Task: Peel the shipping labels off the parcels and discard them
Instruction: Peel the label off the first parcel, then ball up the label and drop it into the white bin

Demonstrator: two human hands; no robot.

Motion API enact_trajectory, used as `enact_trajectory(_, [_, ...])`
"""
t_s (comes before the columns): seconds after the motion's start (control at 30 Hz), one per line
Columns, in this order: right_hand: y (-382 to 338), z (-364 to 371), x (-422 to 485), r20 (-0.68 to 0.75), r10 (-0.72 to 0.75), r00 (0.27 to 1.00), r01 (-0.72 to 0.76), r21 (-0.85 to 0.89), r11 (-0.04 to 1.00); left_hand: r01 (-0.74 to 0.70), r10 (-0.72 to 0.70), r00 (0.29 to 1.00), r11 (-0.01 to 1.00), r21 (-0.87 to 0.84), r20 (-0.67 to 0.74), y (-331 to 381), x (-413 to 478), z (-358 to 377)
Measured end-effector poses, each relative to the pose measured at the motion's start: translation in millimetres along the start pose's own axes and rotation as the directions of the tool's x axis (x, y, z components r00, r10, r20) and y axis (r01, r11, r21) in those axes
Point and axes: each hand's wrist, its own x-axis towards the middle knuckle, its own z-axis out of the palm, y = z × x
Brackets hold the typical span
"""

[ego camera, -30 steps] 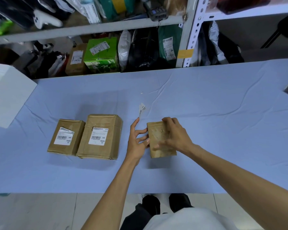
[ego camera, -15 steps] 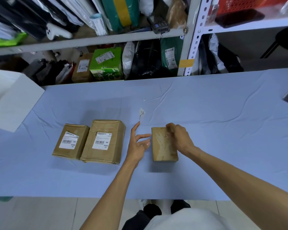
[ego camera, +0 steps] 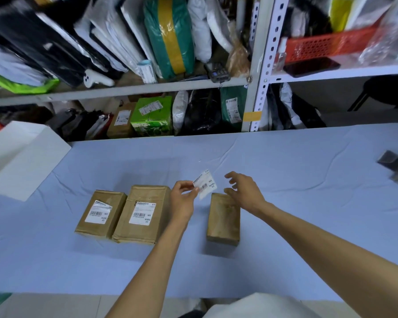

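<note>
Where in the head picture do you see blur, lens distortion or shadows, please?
Head view: the shelf upright leans from wide-angle distortion; the dark object at the far right is smeared by blur; the label pinched by the left hand is sharp enough to show a barcode; soft shadows ring the bare parcel.
</note>
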Motion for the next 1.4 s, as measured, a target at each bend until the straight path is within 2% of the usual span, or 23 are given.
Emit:
enact_trajectory(0.13, [-3,2,-3,-0.010,-0.089,0.996,0.089,0.065,0.994,0.059,-0.058,0.998,0.998,-0.039,0.003,-5,-2,6])
enact_trajectory(0.27, [-4,1,-5,-0.049,-0.057,0.997,0.067,0.259,0.964,0.089,-0.087,0.996,0.994,-0.070,0.037,-9,-4,11])
enact_trajectory(0.43, [-6,-3,-6,-0.065,0.013,0.998,0.014,0.398,0.917,0.081,-0.078,0.994,0.996,-0.039,0.074,-10,-5,15])
enact_trajectory(0.7, [-4,2,-6,0.019,-0.012,1.000,0.007,0.261,0.965,0.031,-0.025,0.991,0.999,-0.043,0.131,-8,-5,17])
enact_trajectory(0.97, [-7,2,-5,-0.062,-0.131,0.990,0.134,0.064,0.989,0.009,0.000,0.989,0.998,-0.064,0.145,-6,-10,21])
enact_trajectory(1.1, [-8,1,-5,-0.141,-0.099,0.985,0.116,0.118,0.986,-0.041,0.038,0.982,0.999,0.010,0.186,-5,-7,19])
enact_trajectory(1.2, [-11,-4,-5,-0.066,-0.096,0.993,0.107,0.201,0.974,-0.088,0.070,0.977,0.993,0.082,0.199,-7,-8,18])
enact_trajectory(1.27, [-13,-3,-8,-0.088,-0.106,0.990,0.123,0.214,0.969,-0.114,0.089,0.976,0.986,0.123,0.199,-8,-11,20])
enact_trajectory(1.4, [-17,-3,-12,-0.117,-0.072,0.990,0.108,0.332,0.937,-0.063,0.046,0.975,0.995,0.073,0.218,-5,-11,22])
